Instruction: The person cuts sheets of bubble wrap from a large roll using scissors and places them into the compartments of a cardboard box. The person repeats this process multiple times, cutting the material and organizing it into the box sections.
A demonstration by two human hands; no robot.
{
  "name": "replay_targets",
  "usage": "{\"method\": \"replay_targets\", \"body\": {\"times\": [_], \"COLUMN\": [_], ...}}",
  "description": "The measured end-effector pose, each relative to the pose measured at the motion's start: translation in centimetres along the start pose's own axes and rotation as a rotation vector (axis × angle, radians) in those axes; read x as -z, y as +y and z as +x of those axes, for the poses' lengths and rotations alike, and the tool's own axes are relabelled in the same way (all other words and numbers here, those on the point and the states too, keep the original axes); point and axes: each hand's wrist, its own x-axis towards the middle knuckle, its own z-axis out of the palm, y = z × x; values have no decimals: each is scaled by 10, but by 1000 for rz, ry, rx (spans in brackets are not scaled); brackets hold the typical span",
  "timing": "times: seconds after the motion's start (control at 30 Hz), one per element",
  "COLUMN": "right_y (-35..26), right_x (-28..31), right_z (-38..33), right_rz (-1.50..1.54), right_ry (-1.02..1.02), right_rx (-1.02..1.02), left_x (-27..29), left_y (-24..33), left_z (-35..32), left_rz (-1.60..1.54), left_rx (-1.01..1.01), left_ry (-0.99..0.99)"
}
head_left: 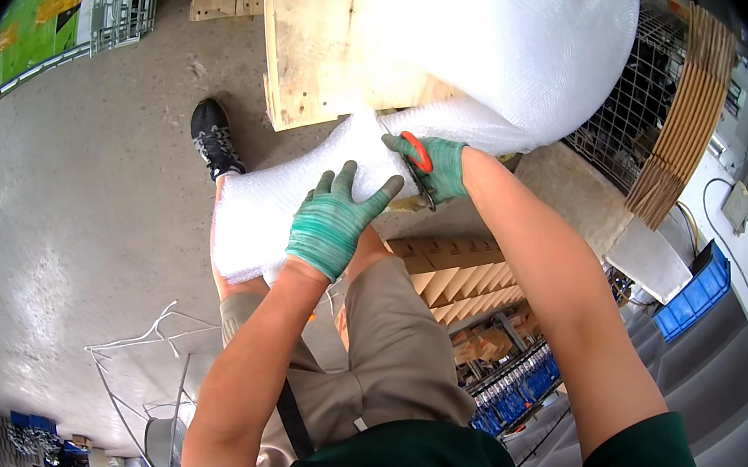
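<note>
A big roll of clear bubble wrap [517,26] rests on a wooden pallet [311,43]. A sheet of the wrap [267,210] is pulled off the roll toward me, over my leg. My left hand [330,220], in a green glove, lies flat on top of that sheet with fingers spread, holding it down. My right hand [436,167], also gloved, grips scissors [420,169] with orange handles. The blades point down at the sheet where it leaves the roll.
A concrete floor [87,205] spreads to the left. My black shoe [214,137] stands by the pallet. A wire-mesh cage [632,110] and stacked flat cardboard [689,116] are on the right, more cardboard [464,273] below, blue crates [698,290] beyond.
</note>
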Motion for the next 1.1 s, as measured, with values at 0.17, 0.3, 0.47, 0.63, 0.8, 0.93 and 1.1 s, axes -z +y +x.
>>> {"method": "replay_targets", "body": {"times": [0.17,0.3,0.47,0.63,0.8,0.93,1.1], "right_y": [13,7,-1,4,18,36,30], "right_x": [-3,-5,-21,-10,-10,-12,-18], "right_z": [30,9,-33,-43,-53,-61,-43], "right_rz": [50,-132,-186,-31,39,72,-1], "right_ry": [84,140,172,-37,-104,-65,13], "right_rx": [154,169,140,11,-54,-1,7], "left_x": [0,4,6,17,21,24,32], "left_y": [7,9,5,-2,-6,-7,-4], "left_z": [3,3,-7,-17,-17,-14,-17], "left_rz": [-36,-51,-31,6,19,22,32], "left_rx": [48,65,68,36,31,36,-30], "left_ry": [-24,-85,-94,-61,-73,-49,-89]}}
